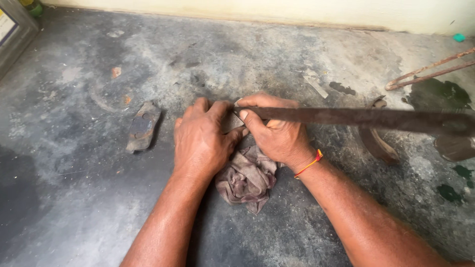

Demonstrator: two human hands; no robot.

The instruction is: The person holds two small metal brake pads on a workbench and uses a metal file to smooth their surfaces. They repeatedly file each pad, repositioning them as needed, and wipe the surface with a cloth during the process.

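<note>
Stained grey concrete floor (pixel 74 198), seen from above. Long rusty flat metal bar (pixel 356 117) running from right edge to centre, near end pinched between right hand (pixel 277 133) thumb and fingers. Left hand (pixel 200 141) just beside, fingers curled, pressing down over something hidden. Crumpled brownish rag (pixel 247 180) under both hands. Worn brake pad (pixel 142 126) lying apart, left.

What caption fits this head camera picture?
Two hands, left hand and right hand, grip a long rusty metal bar over a rag.
</note>
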